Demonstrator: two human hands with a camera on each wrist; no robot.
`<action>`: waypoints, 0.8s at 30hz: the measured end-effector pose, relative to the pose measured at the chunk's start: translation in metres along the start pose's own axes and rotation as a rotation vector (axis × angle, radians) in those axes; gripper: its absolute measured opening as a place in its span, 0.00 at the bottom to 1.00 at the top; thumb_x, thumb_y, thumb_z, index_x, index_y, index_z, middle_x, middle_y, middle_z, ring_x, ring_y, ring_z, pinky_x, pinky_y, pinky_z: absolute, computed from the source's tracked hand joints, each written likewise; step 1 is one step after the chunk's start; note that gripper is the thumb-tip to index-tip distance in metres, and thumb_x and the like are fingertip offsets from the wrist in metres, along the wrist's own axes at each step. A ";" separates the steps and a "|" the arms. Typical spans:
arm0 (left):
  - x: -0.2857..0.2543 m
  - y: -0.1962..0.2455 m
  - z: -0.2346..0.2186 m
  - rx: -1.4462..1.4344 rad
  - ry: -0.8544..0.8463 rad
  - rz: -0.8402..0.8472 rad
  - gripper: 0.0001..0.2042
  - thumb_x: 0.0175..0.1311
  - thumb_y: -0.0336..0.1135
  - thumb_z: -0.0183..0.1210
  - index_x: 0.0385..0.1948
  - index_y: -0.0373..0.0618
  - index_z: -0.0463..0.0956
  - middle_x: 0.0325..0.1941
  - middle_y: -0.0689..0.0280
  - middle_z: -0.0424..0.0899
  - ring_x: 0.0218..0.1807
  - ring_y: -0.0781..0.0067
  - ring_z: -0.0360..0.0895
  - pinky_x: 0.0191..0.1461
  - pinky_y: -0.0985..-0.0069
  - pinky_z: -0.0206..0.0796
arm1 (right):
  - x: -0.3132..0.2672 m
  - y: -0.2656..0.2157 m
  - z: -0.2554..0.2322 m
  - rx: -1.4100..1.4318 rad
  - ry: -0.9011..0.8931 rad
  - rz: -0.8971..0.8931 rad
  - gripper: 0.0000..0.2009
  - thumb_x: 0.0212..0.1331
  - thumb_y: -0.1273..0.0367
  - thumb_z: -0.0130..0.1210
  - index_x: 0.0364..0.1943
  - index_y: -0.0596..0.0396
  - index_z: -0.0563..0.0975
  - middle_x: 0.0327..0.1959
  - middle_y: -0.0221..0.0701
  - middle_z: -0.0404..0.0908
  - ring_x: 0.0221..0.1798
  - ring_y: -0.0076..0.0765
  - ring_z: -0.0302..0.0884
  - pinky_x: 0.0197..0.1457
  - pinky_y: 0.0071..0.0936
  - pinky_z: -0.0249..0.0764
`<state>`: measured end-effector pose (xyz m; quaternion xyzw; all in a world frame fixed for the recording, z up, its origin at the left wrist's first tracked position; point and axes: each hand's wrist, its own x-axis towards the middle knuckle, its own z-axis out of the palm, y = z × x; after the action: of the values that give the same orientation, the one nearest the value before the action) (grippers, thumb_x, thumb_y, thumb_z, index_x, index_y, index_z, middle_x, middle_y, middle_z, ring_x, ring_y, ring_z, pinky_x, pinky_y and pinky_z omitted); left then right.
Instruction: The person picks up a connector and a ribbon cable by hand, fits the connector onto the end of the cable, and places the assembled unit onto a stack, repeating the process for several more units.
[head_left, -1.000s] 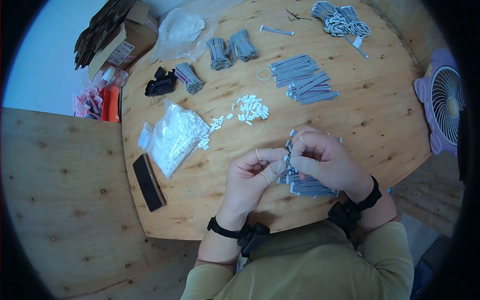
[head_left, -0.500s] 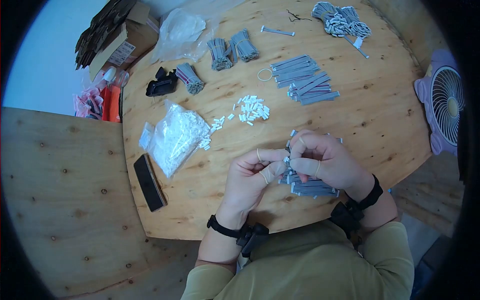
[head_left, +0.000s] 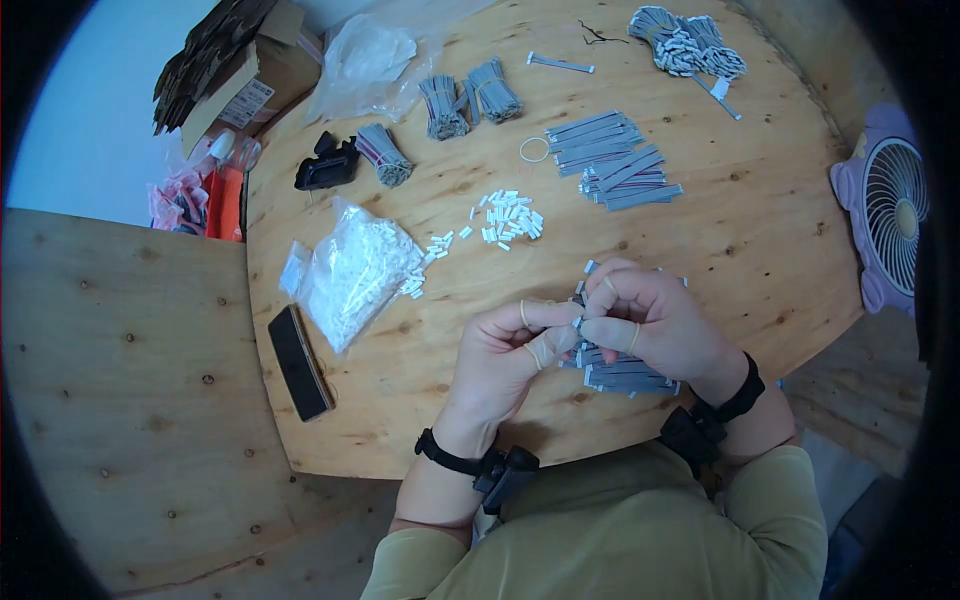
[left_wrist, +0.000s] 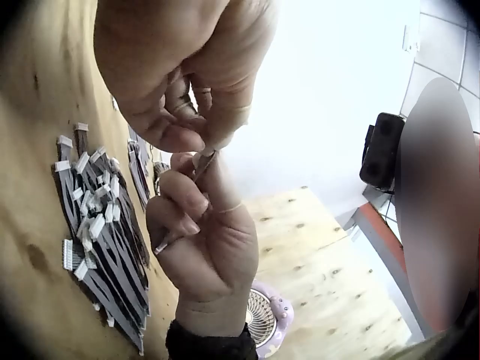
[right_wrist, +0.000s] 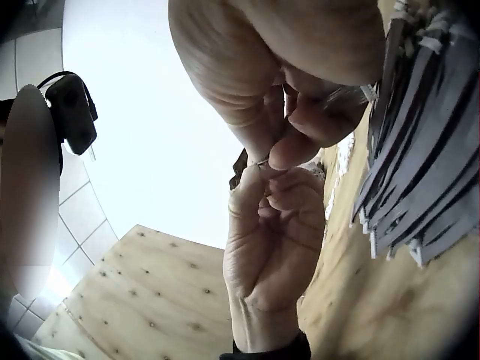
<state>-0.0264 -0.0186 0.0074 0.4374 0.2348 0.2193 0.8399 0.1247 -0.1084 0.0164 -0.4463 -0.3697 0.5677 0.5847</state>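
Fingertip to fingertip, both hands meet above a pile of grey ribbon cables (head_left: pixel 630 374) near the table's front. The left hand (head_left: pixel 505 350) pinches a small white connector (head_left: pixel 577 323) between thumb and index finger, mostly hidden by the fingertips. From the other side, the right hand (head_left: pixel 655 312) pinches a thin grey ribbon cable (left_wrist: pixel 204 166) at that connector. Its other end, with a white tip (left_wrist: pixel 161 246), lies within the right hand's curled fingers. Pale finger covers sit on the thumbs and index fingers. The piled cables (left_wrist: pixel 112 232) carry white plugs.
Loose white connectors (head_left: pixel 510 220) lie mid-table beside a clear bag of them (head_left: pixel 362 275). A phone (head_left: pixel 298 362) is at the left edge. More flat cables (head_left: pixel 610 155) and tied bundles (head_left: pixel 468 98) lie farther back. A purple fan (head_left: pixel 885 205) stands right.
Both hands stay in nearly the same pose, fingertips together. The white connector at the left fingertips shows less than before. The head view has shifted slightly.
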 end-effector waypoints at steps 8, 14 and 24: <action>0.000 0.001 -0.001 0.105 -0.048 0.040 0.08 0.53 0.22 0.54 0.36 0.37 0.73 0.33 0.65 0.78 0.34 0.82 0.73 0.37 0.84 0.66 | -0.001 -0.005 0.003 -0.019 0.081 0.083 0.04 0.53 0.74 0.50 0.24 0.58 0.70 0.25 0.25 0.70 0.24 0.16 0.69 0.25 0.12 0.66; 0.001 -0.001 -0.004 0.041 -0.056 0.064 0.08 0.54 0.22 0.52 0.37 0.37 0.72 0.31 0.66 0.77 0.32 0.84 0.72 0.37 0.84 0.66 | -0.002 -0.012 0.000 -0.086 0.000 0.209 0.04 0.54 0.72 0.50 0.27 0.59 0.71 0.24 0.27 0.73 0.21 0.15 0.68 0.22 0.12 0.64; 0.002 -0.002 0.001 0.085 0.000 0.019 0.07 0.55 0.24 0.53 0.36 0.37 0.72 0.28 0.69 0.76 0.30 0.86 0.70 0.35 0.87 0.65 | -0.002 -0.008 -0.002 -0.222 0.100 0.184 0.04 0.53 0.72 0.51 0.25 0.58 0.73 0.20 0.24 0.73 0.17 0.12 0.63 0.19 0.12 0.60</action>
<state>-0.0240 -0.0191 0.0057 0.4750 0.2398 0.2173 0.8183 0.1290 -0.1102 0.0237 -0.5682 -0.3581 0.5515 0.4948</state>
